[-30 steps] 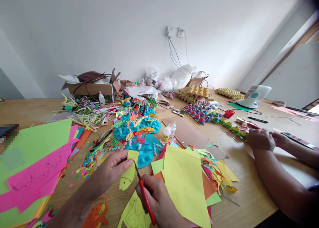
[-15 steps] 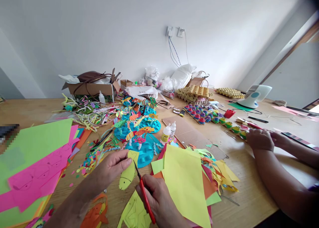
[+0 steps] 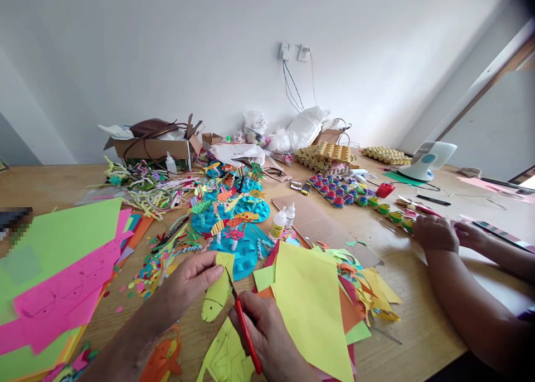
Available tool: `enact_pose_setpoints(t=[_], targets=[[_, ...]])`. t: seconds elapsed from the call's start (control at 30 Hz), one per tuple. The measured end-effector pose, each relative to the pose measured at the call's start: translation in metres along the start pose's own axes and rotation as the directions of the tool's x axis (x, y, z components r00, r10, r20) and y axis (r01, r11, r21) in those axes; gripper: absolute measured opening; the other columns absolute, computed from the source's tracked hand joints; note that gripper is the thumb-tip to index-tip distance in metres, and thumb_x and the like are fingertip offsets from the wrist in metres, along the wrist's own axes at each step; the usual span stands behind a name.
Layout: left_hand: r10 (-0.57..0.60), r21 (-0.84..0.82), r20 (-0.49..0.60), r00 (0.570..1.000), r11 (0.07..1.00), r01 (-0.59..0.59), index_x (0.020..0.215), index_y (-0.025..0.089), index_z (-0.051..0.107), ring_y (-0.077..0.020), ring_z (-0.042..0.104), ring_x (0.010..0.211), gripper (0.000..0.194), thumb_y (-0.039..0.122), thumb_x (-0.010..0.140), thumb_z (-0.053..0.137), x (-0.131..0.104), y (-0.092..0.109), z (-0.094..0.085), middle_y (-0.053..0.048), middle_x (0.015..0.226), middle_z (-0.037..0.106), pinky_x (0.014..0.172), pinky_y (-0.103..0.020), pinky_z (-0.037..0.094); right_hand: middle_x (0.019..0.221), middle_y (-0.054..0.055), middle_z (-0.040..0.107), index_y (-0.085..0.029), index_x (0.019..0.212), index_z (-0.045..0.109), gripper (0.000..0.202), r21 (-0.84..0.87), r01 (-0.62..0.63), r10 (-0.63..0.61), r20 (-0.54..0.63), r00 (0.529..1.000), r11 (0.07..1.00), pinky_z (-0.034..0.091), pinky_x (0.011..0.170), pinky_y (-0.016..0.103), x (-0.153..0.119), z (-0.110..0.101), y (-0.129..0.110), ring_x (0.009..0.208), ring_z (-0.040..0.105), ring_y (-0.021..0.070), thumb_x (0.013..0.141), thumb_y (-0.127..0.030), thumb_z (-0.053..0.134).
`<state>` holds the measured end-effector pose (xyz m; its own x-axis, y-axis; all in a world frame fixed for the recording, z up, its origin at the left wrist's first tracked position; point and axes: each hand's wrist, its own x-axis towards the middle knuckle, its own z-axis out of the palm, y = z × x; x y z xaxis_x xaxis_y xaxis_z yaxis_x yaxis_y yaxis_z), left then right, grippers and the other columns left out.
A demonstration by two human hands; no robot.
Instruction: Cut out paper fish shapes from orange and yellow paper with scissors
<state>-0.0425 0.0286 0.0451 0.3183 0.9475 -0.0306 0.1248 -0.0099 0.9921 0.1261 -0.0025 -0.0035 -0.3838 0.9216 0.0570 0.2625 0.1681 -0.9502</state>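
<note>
My left hand (image 3: 194, 282) pinches the upper end of a yellow paper fish (image 3: 217, 297) with a drawn eye and pencil lines. Red-handled scissors (image 3: 246, 334) are gripped in my right hand (image 3: 267, 332), their dark blades at the fish's right edge near my left thumb. Below lies another yellow paper piece with drawn outlines (image 3: 225, 355), partly behind my right hand. An orange paper fish (image 3: 164, 355) rests under my left forearm. A stack of yellow paper (image 3: 309, 309) lies just right of the scissors.
Blue shapes with decorated paper fish (image 3: 240, 251) stand ahead, beside two glue bottles (image 3: 278, 224). Green and pink sheets (image 3: 67, 284) lie left. Paper scraps (image 3: 371, 293) are at right. Another person's hands (image 3: 438, 234) work near painted egg-carton cups (image 3: 395, 218).
The paper fish and my left hand have shifted slightly to the right and down. The scissor blades remain at the fish's edge, with a slightly different angle.
</note>
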Motion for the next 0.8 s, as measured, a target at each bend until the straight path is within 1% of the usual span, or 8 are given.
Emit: enact_pose_setpoints(t=[0.1,0.23,0.33,0.47,0.57,0.7,0.8], targets=[[-0.01,-0.014,0.041,0.999,1.0,0.011,0.087,0.021,0.066,-0.0165,0.053,0.075,0.018,0.031,0.084,0.051,0.001,0.0,-0.002,0.001,0.075,0.06,0.069,-0.025,0.042,0.052,-0.006,0.033,-0.018,0.059,0.035,0.032,-0.014,0.013,-0.013,-0.004,1.0,1.0,0.022,0.045,0.02,0.001,-0.001,0.001,0.049,0.031,0.0072,0.087,-0.029,0.047],[-0.019,0.052,-0.03,0.999,0.998,0.02,0.071,0.019,0.057,-0.0123,0.043,0.061,0.021,0.036,0.083,0.052,0.003,-0.003,-0.003,0.005,0.063,0.048,0.056,-0.021,0.036,0.052,-0.006,0.032,-0.019,0.057,0.034,0.033,-0.031,0.018,-0.018,0.006,1.0,0.999,0.022,0.045,0.02,0.002,0.0,0.003,0.049,0.03,0.0072,0.085,-0.028,0.048],[-0.051,-0.007,-0.022,0.998,0.999,0.051,0.069,0.019,0.052,-0.0105,0.038,0.055,0.022,0.037,0.082,0.052,0.003,-0.006,-0.002,0.006,0.059,0.043,0.051,-0.02,0.032,0.051,-0.006,0.033,-0.019,0.057,0.035,0.031,0.002,-0.005,0.005,0.015,1.0,1.0,0.024,0.044,0.019,0.001,0.001,0.003,0.047,0.032,0.0073,0.084,-0.029,0.048],[-0.08,-0.139,-0.004,0.997,0.987,0.079,0.069,0.019,0.052,-0.0107,0.042,0.054,0.021,0.037,0.08,0.055,0.003,-0.007,0.003,0.006,0.059,0.047,0.052,-0.021,0.034,0.047,-0.006,0.036,-0.019,0.059,0.039,0.031,0.161,-0.067,0.058,0.056,0.997,0.985,0.029,0.04,0.018,0.001,0.003,0.0,0.042,0.036,0.0076,0.085,-0.035,0.044],[-0.099,-0.212,-0.039,0.994,0.973,0.089,0.068,0.019,0.053,-0.0122,0.047,0.056,0.02,0.036,0.077,0.059,0.003,-0.007,0.008,0.005,0.058,0.048,0.053,-0.022,0.037,0.043,-0.006,0.038,-0.019,0.059,0.042,0.037,0.284,-0.108,0.094,0.063,0.994,0.953,0.029,0.036,0.017,0.002,0.007,-0.003,0.037,0.035,0.0072,0.084,-0.047,0.044],[-0.088,-0.267,-0.044,0.995,0.961,0.073,0.067,0.019,0.052,-0.0108,0.043,0.054,0.02,0.036,0.076,0.06,0.003,-0.007,0.015,0.006,0.057,0.048,0.051,-0.021,0.035,0.04,-0.007,0.038,-0.019,0.058,0.042,0.046,0.361,-0.128,0.118,0.05,0.992,0.924,0.027,0.034,0.016,0.004,0.012,-0.005,0.033,0.034,0.0058,0.08,-0.06,0.045],[-0.086,-0.255,-0.054,0.995,0.964,0.069,0.069,0.018,0.054,-0.0101,0.04,0.053,0.02,0.036,0.076,0.06,0.003,-0.008,0.019,0.005,0.059,0.05,0.049,-0.02,0.033,0.04,-0.008,0.036,-0.017,0.064,0.049,0.049,0.42,-0.117,0.104,0.053,0.993,0.9,0.026,0.035,0.016,0.004,0.014,-0.005,0.034,0.032,0.0055,0.079,-0.064,0.044]])
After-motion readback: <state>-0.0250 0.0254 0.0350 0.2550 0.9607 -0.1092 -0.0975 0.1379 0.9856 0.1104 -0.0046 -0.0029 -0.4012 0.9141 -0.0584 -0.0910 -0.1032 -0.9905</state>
